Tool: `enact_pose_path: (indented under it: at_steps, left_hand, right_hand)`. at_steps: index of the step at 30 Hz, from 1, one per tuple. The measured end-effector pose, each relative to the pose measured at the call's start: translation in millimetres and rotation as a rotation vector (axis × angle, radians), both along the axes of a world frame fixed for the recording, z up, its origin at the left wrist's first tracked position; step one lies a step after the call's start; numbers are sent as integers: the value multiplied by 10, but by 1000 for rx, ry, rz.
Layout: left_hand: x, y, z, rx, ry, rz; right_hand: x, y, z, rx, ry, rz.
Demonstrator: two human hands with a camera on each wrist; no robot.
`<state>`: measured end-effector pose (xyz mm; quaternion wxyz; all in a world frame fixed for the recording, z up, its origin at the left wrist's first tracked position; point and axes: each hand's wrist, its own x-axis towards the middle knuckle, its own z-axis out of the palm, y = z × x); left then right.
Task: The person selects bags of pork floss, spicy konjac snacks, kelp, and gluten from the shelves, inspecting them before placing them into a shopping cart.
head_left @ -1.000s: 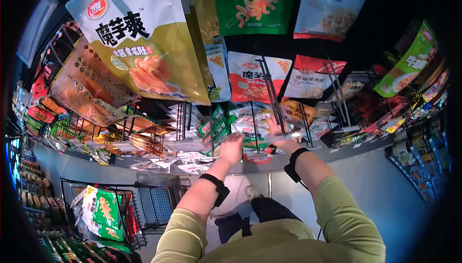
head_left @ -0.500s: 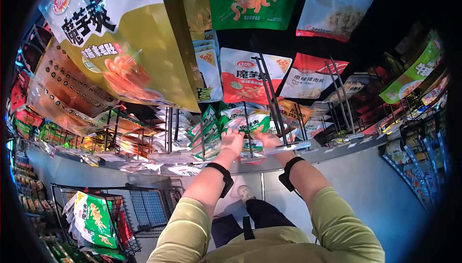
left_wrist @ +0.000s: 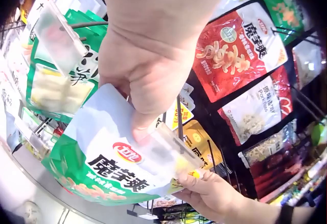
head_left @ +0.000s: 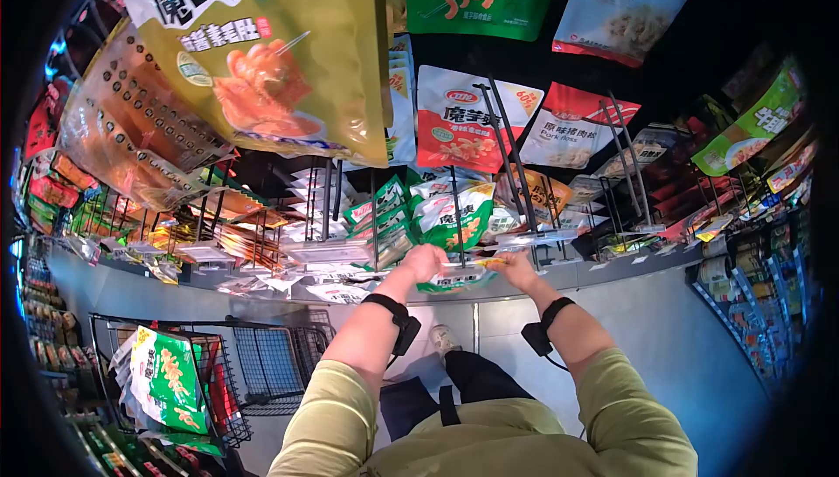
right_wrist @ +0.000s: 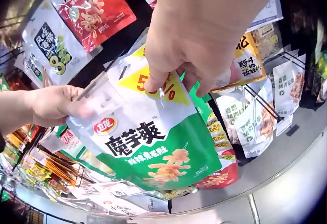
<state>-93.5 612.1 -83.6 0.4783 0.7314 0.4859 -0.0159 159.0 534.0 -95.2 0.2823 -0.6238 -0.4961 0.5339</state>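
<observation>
A green-and-white snack bag (right_wrist: 168, 155) with a yellow corner hangs between my two hands at the shelf front. My left hand (head_left: 425, 260) pinches its top edge on one side, thumb pressed on the front beside a clear plastic label holder (right_wrist: 99, 97). At the other top corner my right hand (head_left: 519, 271) grips the bag, thumb over the yellow 50% mark and fingers behind. The label holder overlaps the bag's top in both wrist views. Behind it, more green-and-white bags (head_left: 454, 215) hang in a row.
Metal hooks (head_left: 507, 158) jut out from the dark rack, loaded with a red-and-white bag (head_left: 468, 127), pork floss bags (head_left: 572, 132) and a large gold bag (head_left: 280, 75). At the lower left a black wire basket (head_left: 262, 363) holds several bags. A grey shelf edge (head_left: 603, 274) curves below.
My hands have come back from among the hanging bags toward my body. They now hold a green-and-white bag between them, out at the hook ends.
</observation>
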Motion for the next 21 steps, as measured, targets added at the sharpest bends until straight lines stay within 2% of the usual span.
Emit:
enact_pose_path:
  at_steps: [4, 7, 9, 11, 13, 15, 17, 19, 21]
  left_hand:
    - [-155, -243, -204, -146, -39, 41]
    - [-258, -615, -279, -93, -20, 73]
    - [-347, -941, -214, -138, -16, 133]
    - [-514, -1288, -169, -166, -50, 204]
    - [-797, -1673, -267, -211, -267, 306]
    - [-1078, -2036, -36, -279, -395, 475]
    - [-1356, -2341, 416, -234, -414, 592]
    - [-1723, -2646, 881, -316, -494, 735]
    - [-2089, -3040, 1113, -332, -857, 845]
  right_hand:
    - [-46, -222, -60, -64, 108, 41]
    - [-123, -436, -8, -71, 125, 134]
    - [-183, -572, 27, -58, -239, 350]
    - [-291, -732, 62, 4, -189, 407]
    - [-461, -873, 115, 137, -89, 499]
    - [-734, -925, 296, 159, -6, 531]
    - [-1083, -941, 780, 297, 60, 679]
    - [-1426, -930, 1195, 319, 155, 759]
    - [-1769, -932, 1544, 334, 253, 846]
